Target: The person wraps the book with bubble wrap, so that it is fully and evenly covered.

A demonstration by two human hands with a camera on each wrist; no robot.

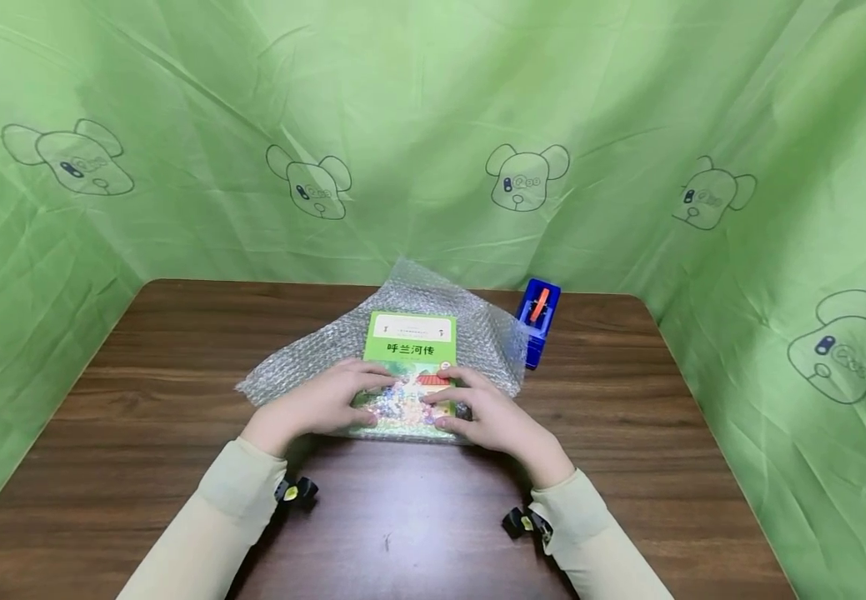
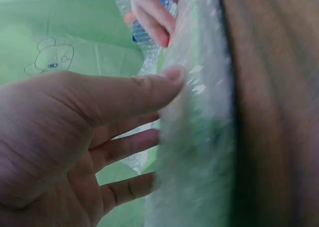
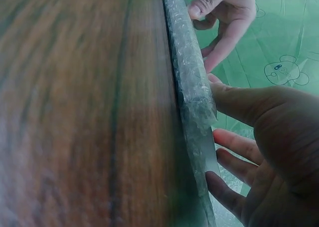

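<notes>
A green book (image 1: 412, 331) with a picture on its cover lies flat on a sheet of clear bubble wrap (image 1: 305, 354). The sheet's near edge is folded up over the lower part of the cover. My left hand (image 1: 331, 396) rests on that folded part from the left, thumb near the front edge and fingers spread. From the right, my right hand (image 1: 493, 412) touches the same fold with extended fingers. In the left wrist view, the thumb (image 2: 149, 92) lies against the bubble wrap; the right wrist view shows fingertips (image 3: 222, 184) right at the wrapped edge.
A blue plastic object with an orange part (image 1: 540, 312) sits at the back right, partly under the wrap's right corner. The brown wooden table (image 1: 613, 400) is enclosed by a green curtain (image 1: 433, 83) printed with animal heads.
</notes>
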